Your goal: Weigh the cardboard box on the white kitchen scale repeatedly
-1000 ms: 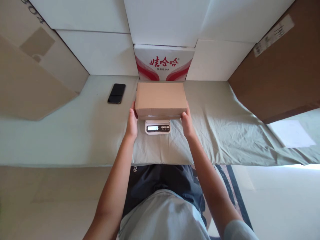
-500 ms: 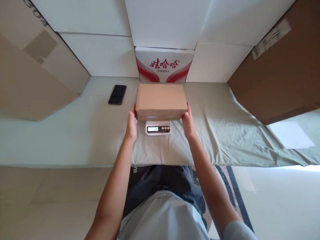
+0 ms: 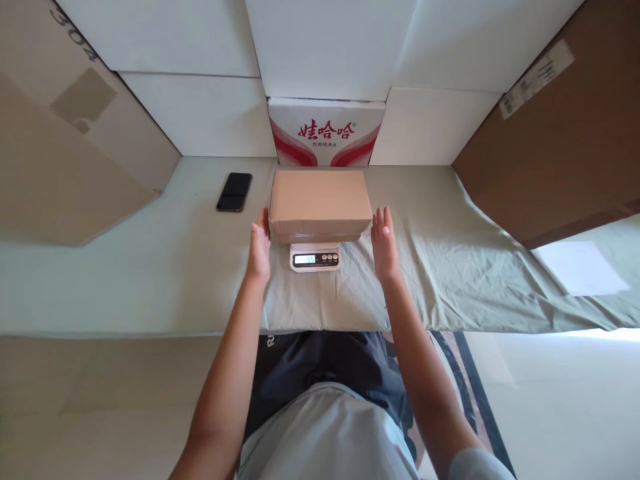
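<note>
A closed brown cardboard box [image 3: 321, 196] rests on a small white digital scale [image 3: 315, 267], whose plate it hides. The lit display seems to read 55. My left hand [image 3: 260, 248] is beside the box's left side, fingers stretched out; whether its fingertips still touch the cardboard I cannot tell. On the other side, my right hand [image 3: 385, 245] is apart from the box with straight fingers and nothing in it.
A black smartphone [image 3: 235, 192] lies left of the box on the cloth-covered table [image 3: 215, 287]. White panels and a red-and-white carton [image 3: 327, 133] stand behind. Large cardboard boxes flank both sides, and a white sheet [image 3: 583, 268] lies at the right.
My right hand has let go of the box and moved off to the right. My left hand has eased slightly outward. The scale's reading has changed from about 54 to 55.
</note>
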Motion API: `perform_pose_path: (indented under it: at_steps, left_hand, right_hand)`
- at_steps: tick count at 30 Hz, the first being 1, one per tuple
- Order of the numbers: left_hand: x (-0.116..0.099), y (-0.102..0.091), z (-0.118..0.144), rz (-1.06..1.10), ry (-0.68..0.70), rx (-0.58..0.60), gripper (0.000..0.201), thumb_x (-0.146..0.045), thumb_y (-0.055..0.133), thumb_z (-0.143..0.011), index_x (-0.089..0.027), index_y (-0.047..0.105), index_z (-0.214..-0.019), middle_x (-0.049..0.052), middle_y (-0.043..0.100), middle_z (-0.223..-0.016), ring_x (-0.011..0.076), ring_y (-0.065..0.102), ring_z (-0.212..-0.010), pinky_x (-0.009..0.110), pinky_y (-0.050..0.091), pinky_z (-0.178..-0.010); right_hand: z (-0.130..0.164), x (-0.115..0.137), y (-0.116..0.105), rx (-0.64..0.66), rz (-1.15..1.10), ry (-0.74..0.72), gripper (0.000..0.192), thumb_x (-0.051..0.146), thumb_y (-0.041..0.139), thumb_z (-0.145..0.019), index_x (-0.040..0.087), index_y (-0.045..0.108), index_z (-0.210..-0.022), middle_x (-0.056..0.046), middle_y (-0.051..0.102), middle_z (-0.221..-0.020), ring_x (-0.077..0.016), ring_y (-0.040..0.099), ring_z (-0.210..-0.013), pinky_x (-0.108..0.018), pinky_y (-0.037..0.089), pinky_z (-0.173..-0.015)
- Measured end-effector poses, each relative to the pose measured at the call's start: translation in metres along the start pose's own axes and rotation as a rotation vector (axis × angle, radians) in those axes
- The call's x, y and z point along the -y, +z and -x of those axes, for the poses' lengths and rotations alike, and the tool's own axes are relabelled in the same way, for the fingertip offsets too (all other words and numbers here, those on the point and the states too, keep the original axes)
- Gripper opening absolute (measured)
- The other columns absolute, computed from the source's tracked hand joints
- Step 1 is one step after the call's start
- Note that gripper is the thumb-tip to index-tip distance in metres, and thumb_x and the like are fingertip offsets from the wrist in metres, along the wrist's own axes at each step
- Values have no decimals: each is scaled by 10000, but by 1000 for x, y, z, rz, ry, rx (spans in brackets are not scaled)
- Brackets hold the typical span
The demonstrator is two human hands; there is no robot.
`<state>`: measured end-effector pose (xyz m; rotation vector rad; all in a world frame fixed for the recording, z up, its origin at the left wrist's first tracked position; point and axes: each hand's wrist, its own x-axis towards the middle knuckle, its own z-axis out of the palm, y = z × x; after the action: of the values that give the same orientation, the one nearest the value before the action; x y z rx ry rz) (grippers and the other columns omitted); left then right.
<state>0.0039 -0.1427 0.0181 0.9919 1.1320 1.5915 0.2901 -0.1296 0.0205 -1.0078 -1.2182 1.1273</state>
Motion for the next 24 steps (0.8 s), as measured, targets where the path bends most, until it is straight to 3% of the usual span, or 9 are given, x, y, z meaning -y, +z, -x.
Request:
perform_pose_path:
  at_steps: [12, 20, 24]
  left_hand:
    - [-1, 2, 1, 15, 9, -3, 1031, -945, 387, -823, -258, 465, -1587, 109, 318, -1755, 284, 244, -1650, 444, 191, -1360]
    - [-4, 8, 2, -4, 31, 50, 933, -926, 346, -857, -319, 520, -1544, 65, 343, -1749, 277, 255, -1648, 453, 223, -1352]
    - [-6, 14, 3, 14, 14, 51, 917, -932, 384, -839, -306, 591, -1477, 82, 440, -1701, 304, 273, -1642, 475, 250, -1343]
  right_hand:
    - [1, 0, -3, -6, -1, 9, 817, 747, 423, -944, 431, 190, -1660, 80, 120, -1812, -200, 122, -1694, -512, 96, -1405]
    - [-1, -11, 1, 12, 20, 7, 821, 762, 400, -951, 414, 196, -1666, 82, 126, -1809, -215, 114, -1695, -536, 138, -1405]
    - [-2, -12, 10, 39, 10, -4, 823, 759, 398, -957, 385, 217, -1668, 61, 183, -1802, -240, 157, -1691, -546, 132, -1405]
